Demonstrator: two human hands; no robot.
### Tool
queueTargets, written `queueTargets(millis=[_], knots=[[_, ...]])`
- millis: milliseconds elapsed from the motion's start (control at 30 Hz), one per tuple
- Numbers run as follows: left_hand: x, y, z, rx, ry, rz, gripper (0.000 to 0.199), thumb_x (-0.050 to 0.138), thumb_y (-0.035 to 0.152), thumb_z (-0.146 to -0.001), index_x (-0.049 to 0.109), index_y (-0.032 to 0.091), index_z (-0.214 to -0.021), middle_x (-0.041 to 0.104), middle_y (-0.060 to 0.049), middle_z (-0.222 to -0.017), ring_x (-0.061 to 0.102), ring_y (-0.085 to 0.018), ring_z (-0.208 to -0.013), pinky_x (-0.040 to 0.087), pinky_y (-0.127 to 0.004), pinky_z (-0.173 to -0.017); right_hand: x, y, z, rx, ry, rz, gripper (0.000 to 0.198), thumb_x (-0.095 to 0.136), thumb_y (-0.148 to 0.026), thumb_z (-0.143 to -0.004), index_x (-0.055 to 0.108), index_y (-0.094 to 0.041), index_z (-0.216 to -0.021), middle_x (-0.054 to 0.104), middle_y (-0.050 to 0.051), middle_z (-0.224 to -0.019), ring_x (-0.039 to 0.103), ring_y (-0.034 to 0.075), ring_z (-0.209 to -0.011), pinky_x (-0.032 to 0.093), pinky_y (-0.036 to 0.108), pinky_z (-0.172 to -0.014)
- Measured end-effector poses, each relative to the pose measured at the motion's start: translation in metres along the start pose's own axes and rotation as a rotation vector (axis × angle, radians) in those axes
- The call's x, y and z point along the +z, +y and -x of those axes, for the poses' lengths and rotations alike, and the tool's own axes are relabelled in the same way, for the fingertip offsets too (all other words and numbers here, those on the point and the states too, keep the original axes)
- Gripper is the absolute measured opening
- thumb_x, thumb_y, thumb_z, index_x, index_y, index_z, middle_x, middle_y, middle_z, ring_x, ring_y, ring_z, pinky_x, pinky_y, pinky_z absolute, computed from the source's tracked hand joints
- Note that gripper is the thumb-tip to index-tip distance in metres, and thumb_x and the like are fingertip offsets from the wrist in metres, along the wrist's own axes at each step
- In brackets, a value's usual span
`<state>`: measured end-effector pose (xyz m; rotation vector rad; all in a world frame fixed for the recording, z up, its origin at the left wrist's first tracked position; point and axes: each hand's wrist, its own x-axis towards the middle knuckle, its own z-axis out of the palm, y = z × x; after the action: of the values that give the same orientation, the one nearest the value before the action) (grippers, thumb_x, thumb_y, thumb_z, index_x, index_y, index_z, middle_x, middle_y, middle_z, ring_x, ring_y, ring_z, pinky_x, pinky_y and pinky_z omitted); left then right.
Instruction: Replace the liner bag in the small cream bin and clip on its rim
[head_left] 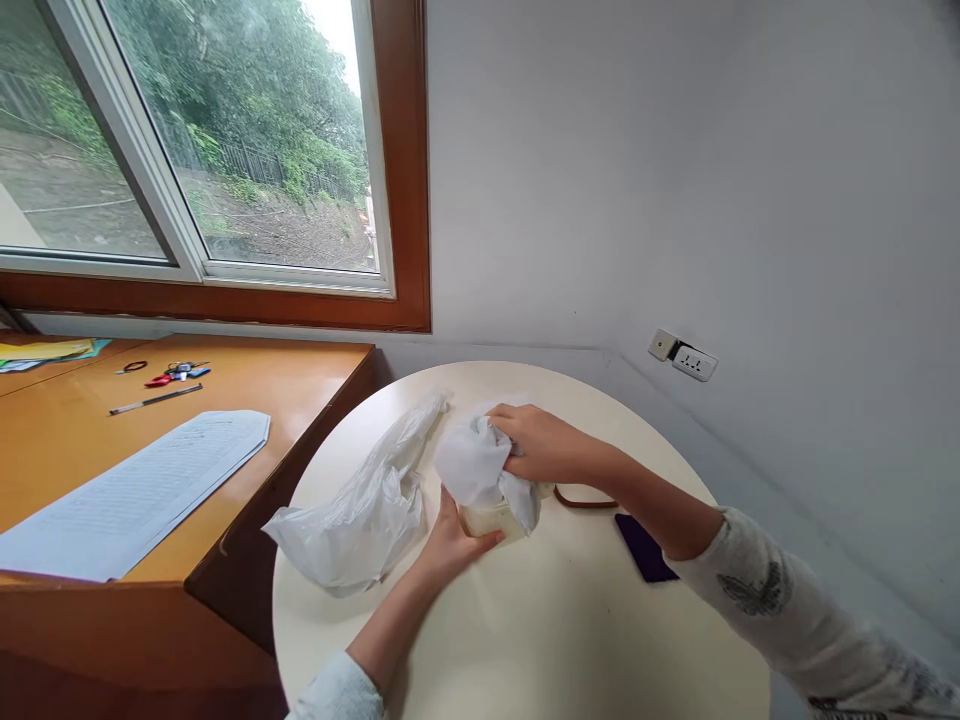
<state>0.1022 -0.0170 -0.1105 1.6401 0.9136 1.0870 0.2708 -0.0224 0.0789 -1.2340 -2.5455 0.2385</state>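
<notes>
My right hand [536, 437] is closed on a bunched, thin white sheet [474, 465]; whether it is plastic, tissue or cloth I cannot tell. The sheet bulges to the left of the fingers, and a loose end hangs down on the right. Under it is a pale yellowish, box-like container [491, 522], its upper part covered. My left hand [454, 540] grips the container from the near left, thumb along the front. Left of both hands, a translucent white plastic bag [367, 520] lies crumpled on the round cream table [547, 640].
A dark purple flat item [643, 548] and a brown curved strip [585, 498] lie near my right forearm. On the wooden desk [315, 370] at left are papers [150, 495], a pen [156, 400] and keys [180, 373]. A wall socket [694, 361] is behind.
</notes>
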Motion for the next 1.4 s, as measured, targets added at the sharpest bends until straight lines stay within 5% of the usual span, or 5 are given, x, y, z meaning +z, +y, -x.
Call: queueTargets(millis=[267,567,800,967,1400], knots=[[-0.005,0.022,0.002,0.321,0.256,-0.229,0.099,0.074,0.036,-0.062,0.008,0.029,-0.136,0.017,-0.012,-0.143,0.017,-0.032,-0.133,0.019,-0.053,-0.107,0.006,0.007,-0.011,0.002,-0.033,0.339,0.006,0.055,-0.017,-0.072,0.058,-0.017,-0.078,0.058,0.007,-0.087,0.054,0.018,-0.076,0.036,0.033,-0.076],[-0.025,0.089,-0.022,0.710,0.089,-0.702,0.017,0.050,0.020,-0.080,0.054,0.023,-0.097,0.059,-0.003,-0.099,0.052,-0.021,-0.105,0.020,-0.050,-0.108,-0.029,0.022,0.061,0.252,0.248,-0.186,0.031,0.042,-0.040,-0.086,0.050,-0.027,-0.113,0.053,0.003,-0.119,0.049,0.020,-0.109,0.038,0.035,-0.090],[-0.043,0.115,-0.037,0.622,-0.345,-0.980,0.031,0.039,0.026,-0.087,0.060,0.023,-0.065,0.061,0.001,-0.063,0.059,-0.017,-0.067,0.031,-0.044,-0.101,0.068,0.083,0.192,0.688,0.166,-0.101,0.031,0.035,-0.035,-0.087,0.061,-0.024,-0.101,0.060,0.006,-0.113,0.056,0.023,-0.101,0.040,0.040,-0.091],[-0.044,0.132,-0.044,0.401,-0.485,-1.023,0.046,0.033,0.032,-0.089,0.053,0.021,-0.048,0.051,0.001,-0.043,0.059,-0.019,-0.069,0.034,-0.042,-0.095,0.131,0.069,0.236,0.841,0.106,-0.034,0.043,0.033,-0.037,-0.088,0.056,-0.018,-0.119,0.050,0.009,-0.129,0.046,0.026,-0.117,0.036,0.044,-0.098],[-0.044,0.103,-0.075,0.330,-0.274,-0.693,0.024,0.046,0.033,-0.080,0.058,0.018,-0.066,0.059,-0.004,-0.082,0.055,-0.017,-0.076,0.044,-0.029,-0.068,0.164,-0.049,0.124,0.184,-0.002,-0.159,0.033,0.038,-0.031,-0.090,0.050,-0.026,-0.120,0.053,0.003,-0.125,0.045,0.019,-0.117,0.030,0.036,-0.100]])
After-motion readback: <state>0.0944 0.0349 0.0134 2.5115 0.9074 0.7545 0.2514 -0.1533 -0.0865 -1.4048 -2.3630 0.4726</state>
